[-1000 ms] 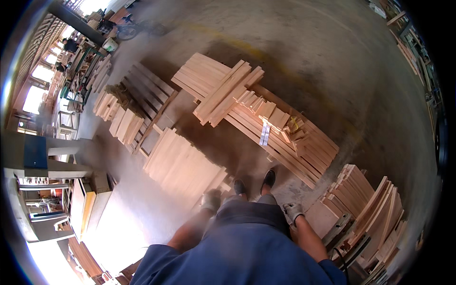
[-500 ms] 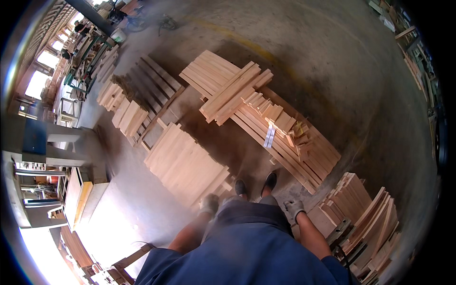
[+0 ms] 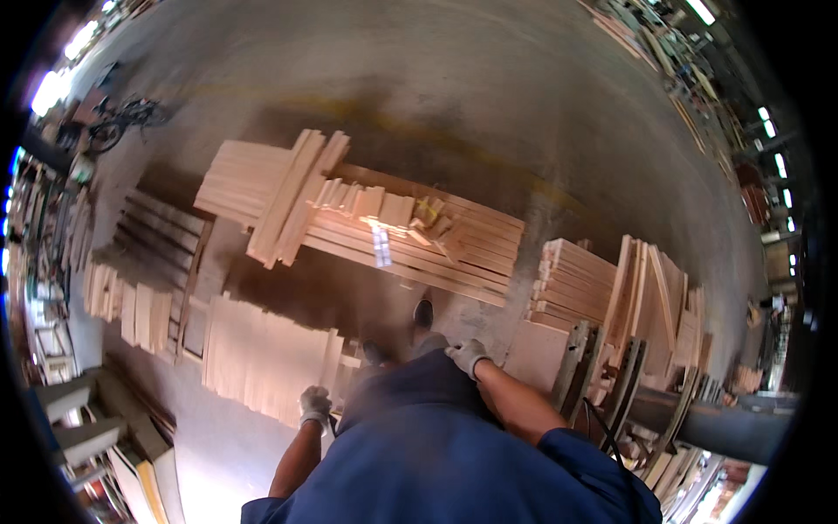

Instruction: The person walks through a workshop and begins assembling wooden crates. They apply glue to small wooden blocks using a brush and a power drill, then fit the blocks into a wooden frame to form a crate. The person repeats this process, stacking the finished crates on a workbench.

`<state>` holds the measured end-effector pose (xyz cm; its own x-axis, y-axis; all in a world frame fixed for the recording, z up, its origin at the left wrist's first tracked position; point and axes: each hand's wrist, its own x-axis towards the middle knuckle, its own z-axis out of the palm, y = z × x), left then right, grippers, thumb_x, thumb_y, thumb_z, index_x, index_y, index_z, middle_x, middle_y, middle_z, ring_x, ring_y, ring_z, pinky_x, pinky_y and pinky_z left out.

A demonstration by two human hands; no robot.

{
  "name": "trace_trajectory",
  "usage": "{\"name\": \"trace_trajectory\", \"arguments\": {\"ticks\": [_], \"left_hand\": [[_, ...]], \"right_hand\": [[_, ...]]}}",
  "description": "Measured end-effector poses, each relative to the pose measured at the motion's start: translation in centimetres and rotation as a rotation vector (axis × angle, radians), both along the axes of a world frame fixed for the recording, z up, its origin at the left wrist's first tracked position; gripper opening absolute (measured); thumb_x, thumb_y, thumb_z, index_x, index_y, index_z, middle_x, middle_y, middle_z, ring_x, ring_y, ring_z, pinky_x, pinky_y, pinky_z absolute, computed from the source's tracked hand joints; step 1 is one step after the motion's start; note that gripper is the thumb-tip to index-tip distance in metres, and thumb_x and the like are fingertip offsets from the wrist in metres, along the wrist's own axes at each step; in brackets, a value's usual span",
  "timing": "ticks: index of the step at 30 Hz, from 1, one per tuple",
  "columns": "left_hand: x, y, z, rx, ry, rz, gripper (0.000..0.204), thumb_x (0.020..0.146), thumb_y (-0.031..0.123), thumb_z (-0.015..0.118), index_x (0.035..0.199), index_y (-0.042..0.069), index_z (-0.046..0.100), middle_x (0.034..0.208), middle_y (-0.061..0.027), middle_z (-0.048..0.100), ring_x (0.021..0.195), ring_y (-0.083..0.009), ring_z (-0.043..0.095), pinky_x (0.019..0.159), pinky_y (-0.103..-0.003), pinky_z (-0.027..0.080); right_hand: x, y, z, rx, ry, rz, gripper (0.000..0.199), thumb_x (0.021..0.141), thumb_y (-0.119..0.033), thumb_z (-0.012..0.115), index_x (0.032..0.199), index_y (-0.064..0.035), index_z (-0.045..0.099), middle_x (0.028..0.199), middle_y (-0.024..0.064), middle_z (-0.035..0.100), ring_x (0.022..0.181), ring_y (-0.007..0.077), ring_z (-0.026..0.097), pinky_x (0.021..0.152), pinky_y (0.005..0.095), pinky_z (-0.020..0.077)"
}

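Observation:
My left hand [image 3: 315, 405], in a pale work glove, hangs at my left side near the end of a broad stack of light wooden boards [image 3: 266, 354]. Its fingers are curled, and nothing shows in them. In front of my right hip is my right hand [image 3: 469, 355], gloved too, with fingers bent inward and nothing visible in them. Beyond my feet lies a long pile of planks [image 3: 471, 236]. Short wooden offcuts [image 3: 362, 203] and a pale printed strip [image 3: 381, 247] rest on it. Several longer boards [image 3: 292, 201] lie across its left part.
Upright boards [image 3: 576, 279] and leaning planks [image 3: 650, 297] stand at right beside dark metal rails [image 3: 572, 367]. A slatted wooden pallet [image 3: 161, 231] with short pieces lies at left. Farther back left is a bicycle [image 3: 118, 127]. Concrete floor [image 3: 454, 113] extends beyond the planks.
My view has turned right, so the wood piles sit farther left and the right-hand stacks show more. My feet have shifted in a step. Both gloved hands have swung; neither has visibly taken hold of anything.

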<state>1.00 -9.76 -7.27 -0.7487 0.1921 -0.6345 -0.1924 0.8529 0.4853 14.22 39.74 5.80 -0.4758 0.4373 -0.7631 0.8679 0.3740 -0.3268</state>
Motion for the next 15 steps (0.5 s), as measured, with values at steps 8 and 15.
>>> {"name": "trace_trajectory", "arguments": {"ticks": [8,15], "left_hand": [[-6.5,6.4,4.5,0.106,-0.123,0.324,0.024,0.098,0.022,0.066,0.08,0.007,0.063,0.065,-0.0082,0.062,0.049,-0.0221,0.06,0.046,-0.039,0.048],[-11.3,11.5,2.0,0.187,0.218,-0.184,0.043,0.105,0.036,0.062,0.077,0.004,0.063,0.063,-0.0098,0.063,0.045,-0.0202,0.059,0.043,-0.038,0.045]], "right_hand": [[2.0,2.9,-2.7,-0.066,-0.018,-0.165,0.037,0.09,-0.043,0.072,0.112,-0.016,0.083,0.113,0.0151,0.079,0.108,0.0326,0.075,0.097,0.0402,0.0572],[0.8,5.9,-3.0,-0.105,0.012,-0.195,0.037,0.09,-0.042,0.07,0.111,-0.0148,0.082,0.109,0.0152,0.079,0.103,0.0319,0.077,0.091,0.0401,0.0587]]}}
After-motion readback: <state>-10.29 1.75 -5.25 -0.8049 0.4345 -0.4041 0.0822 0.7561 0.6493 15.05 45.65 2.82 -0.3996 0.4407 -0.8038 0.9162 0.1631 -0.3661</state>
